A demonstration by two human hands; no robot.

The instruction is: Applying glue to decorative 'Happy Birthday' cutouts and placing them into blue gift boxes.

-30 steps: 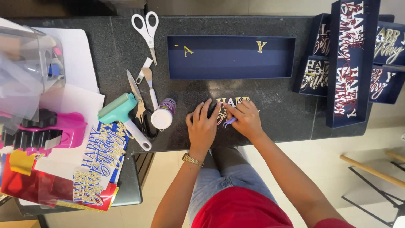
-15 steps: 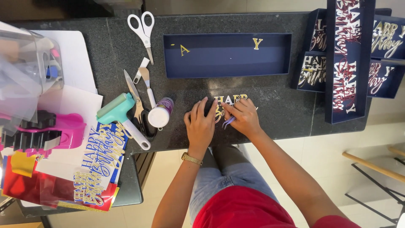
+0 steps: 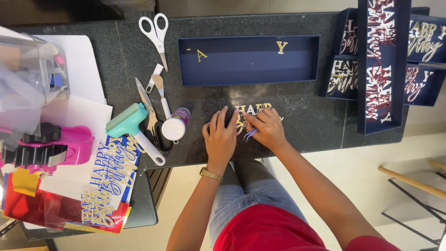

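left hand (image 3: 220,139) lies flat, fingers spread, pressing on the left part of the gold cut-out lettering (image 3: 253,111) on the dark stone bench (image 3: 306,111). right hand (image 3: 267,129) is pinched shut around a thin purple tool (image 3: 250,134), tip down at the lettering's lower edge. the lettering sits at the bench's front middle, just below the shallow navy tray (image 3: 248,59), apart from it.

tray already holds two gold letters, one near the left end (image 3: 200,55), one right of centre (image 3: 281,46).

close to the left hand: white glue bottle with purple body (image 3: 176,123), lying on its side, cap towards the person. beyond it a teal roller (image 3: 132,128), a knife, a small brush, scissors (image 3: 157,33) further up.

risks as i read them:
- the cut-out looks thin and lacy; prying with the tool tip while the other palm pins it could tear or crease a stroke.
- the left wrist is near the glue bottle; a sideways shift could nudge it, and it could roll. can't tell if the cap is sealed.
- the lettering is near the front edge, so a slip could push it off onto the lap.
- stacked navy trays at right (image 3: 381,65) overhang each other; well apart from both hands, low concern.
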